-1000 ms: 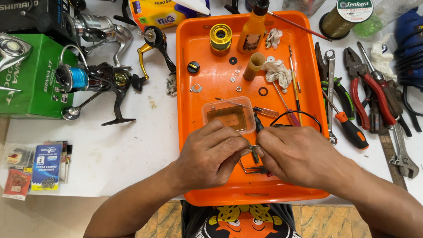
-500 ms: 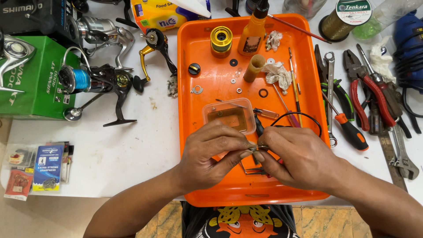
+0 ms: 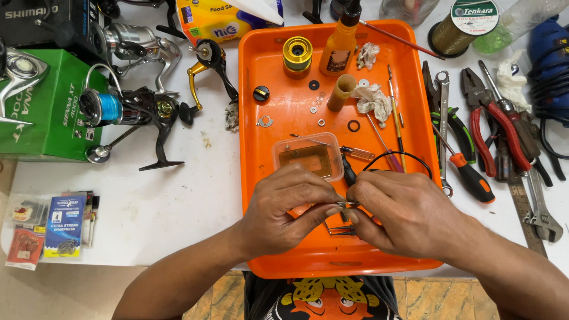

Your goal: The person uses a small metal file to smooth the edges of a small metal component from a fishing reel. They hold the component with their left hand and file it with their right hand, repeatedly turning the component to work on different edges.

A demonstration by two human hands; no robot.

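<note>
Hands meet over the near end of an orange tray [image 3: 261, 178] on a white worktop [image 3: 178, 201]. Left hand [image 3: 284, 210] and right hand [image 3: 403, 213] face each other, fingertips almost touching, and together they pinch a small metal part [image 3: 344, 205] between thumbs and forefingers. Both sets of fingers are closed tight on it; the part is too small to make out in detail. It hangs just above the tray floor, over a thin bent wire piece [image 3: 336, 228] lying there.

Just beyond the hands sits a clear plastic box [image 3: 308, 155] with brownish contents. Farther up the tray are a gold spool [image 3: 297, 54], an amber oil bottle [image 3: 339, 44], crumpled tissue [image 3: 373, 98], washers and small rings.

Left of the tray stand fishing reels [image 3: 127, 109] and a green carton [image 3: 50, 112]; packets of hooks [image 3: 50, 225] lie near the front edge. Right of the tray lie pliers with red handles [image 3: 492, 118], spanners and an orange-handled screwdriver [image 3: 471, 175].
</note>
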